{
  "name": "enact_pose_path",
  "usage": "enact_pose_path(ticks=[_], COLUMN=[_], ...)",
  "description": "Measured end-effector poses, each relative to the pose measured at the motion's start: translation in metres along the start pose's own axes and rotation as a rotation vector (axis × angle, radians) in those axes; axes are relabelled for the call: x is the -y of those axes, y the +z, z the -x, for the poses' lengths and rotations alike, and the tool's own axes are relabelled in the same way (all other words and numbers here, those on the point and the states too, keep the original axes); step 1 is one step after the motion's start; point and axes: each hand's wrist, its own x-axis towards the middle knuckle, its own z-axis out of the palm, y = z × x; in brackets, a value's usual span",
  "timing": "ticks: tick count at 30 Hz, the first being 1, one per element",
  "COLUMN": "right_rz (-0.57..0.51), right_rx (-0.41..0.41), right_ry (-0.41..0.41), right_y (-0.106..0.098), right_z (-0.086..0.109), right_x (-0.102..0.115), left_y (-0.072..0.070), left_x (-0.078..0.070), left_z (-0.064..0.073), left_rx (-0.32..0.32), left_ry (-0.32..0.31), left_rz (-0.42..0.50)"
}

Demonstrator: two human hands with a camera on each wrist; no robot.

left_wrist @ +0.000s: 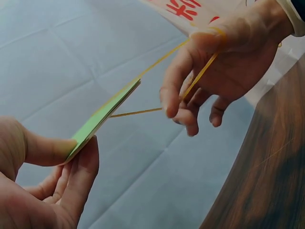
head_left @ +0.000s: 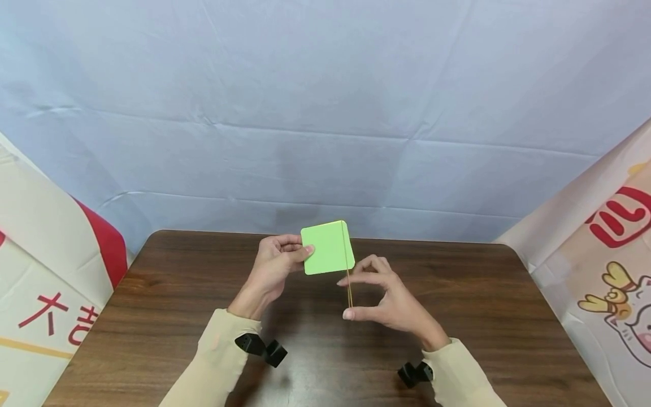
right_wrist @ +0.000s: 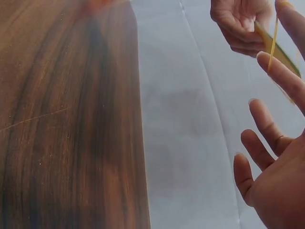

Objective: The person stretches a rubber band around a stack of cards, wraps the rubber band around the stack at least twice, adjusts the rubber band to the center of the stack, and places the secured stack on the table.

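Note:
My left hand (head_left: 272, 268) pinches a thin stack of light green square cards (head_left: 325, 250) by its left edge, thumb on the front and fingers behind. A yellow rubber band (head_left: 348, 289) runs around the stack's right part and stretches off it. My right hand (head_left: 394, 297) holds the band's other end, looped over the spread thumb and index finger. In the left wrist view the band (left_wrist: 159, 61) makes a taut loop between the cards (left_wrist: 102, 114) and that hand. The right hand's other fingers (right_wrist: 262, 150) are apart from the band in the right wrist view.
Below both hands lies a dark brown wooden table (head_left: 203, 294). A pale blue-grey cloth (head_left: 325, 113) hangs behind its far edge. Printed cloths with red characters hang at the left (head_left: 46, 271) and right (head_left: 600, 282). Both wrists carry small black cameras.

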Motion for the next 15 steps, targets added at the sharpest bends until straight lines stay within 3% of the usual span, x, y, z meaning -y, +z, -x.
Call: enact_pose_path(ticks=[7, 15], right_rz=[0.014, -0.044], right_rx=[-0.02, -0.085], right_ry=[-0.146, -0.394], right_y=[0.003, 0.011], right_z=[0.004, 0.002], right_x=[0.007, 0.015], left_y=[0.002, 0.003], left_x=[0.001, 0.005], left_z=[-0.003, -0.005], left_rx=[-0.091, -0.152], left_ry=[-0.021, -0.021], left_rz=[0.023, 0.031])
